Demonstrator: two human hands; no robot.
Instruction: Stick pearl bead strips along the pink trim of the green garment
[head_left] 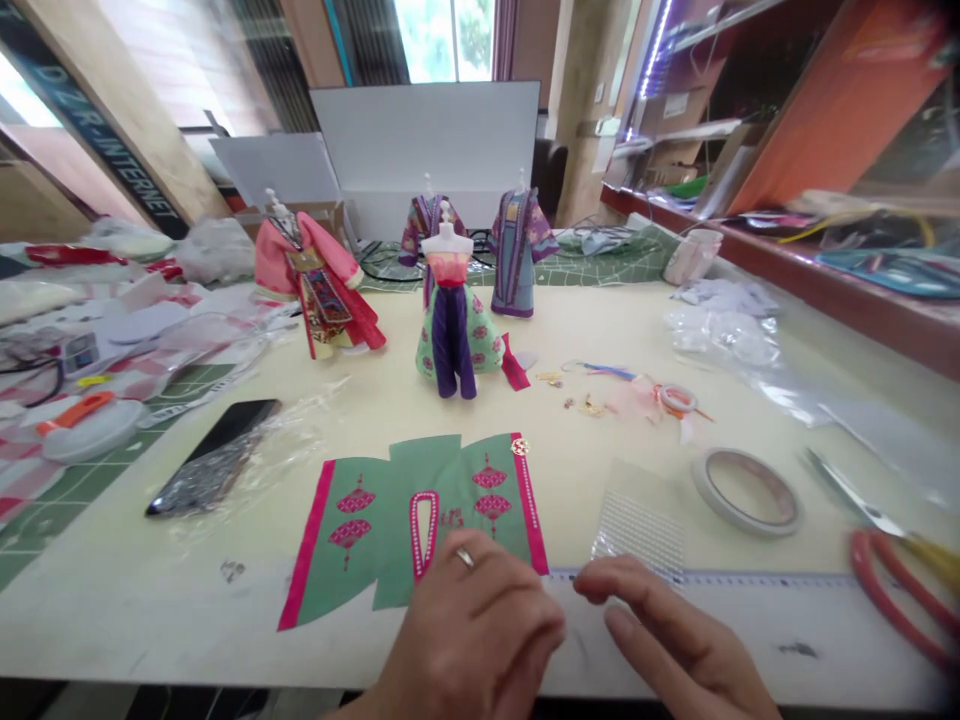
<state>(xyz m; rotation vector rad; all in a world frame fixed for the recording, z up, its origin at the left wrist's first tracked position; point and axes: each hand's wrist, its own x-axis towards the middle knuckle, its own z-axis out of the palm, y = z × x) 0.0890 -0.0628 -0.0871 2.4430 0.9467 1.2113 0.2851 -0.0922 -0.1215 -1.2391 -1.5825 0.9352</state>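
Observation:
A green doll garment piece with magenta borders and fan motifs lies flat in front of me. White beads line its central neck opening and run down its right border, with a gold flower ornament at that border's top. Over its lower right part is my left hand, fingers curled together; whatever they may hold is hidden. My right hand is to the right, thumb and forefinger apart with nothing seen between them. Just beyond its fingertips lies a clear sheet of small beads, beside a ruler along the table.
Dressed doll mannequins stand behind: one in pink, one in purple trousers, others in patterned robes. A phone lies left. At right are a tape roll and red-handled scissors. Clear plastic bags lie farther back.

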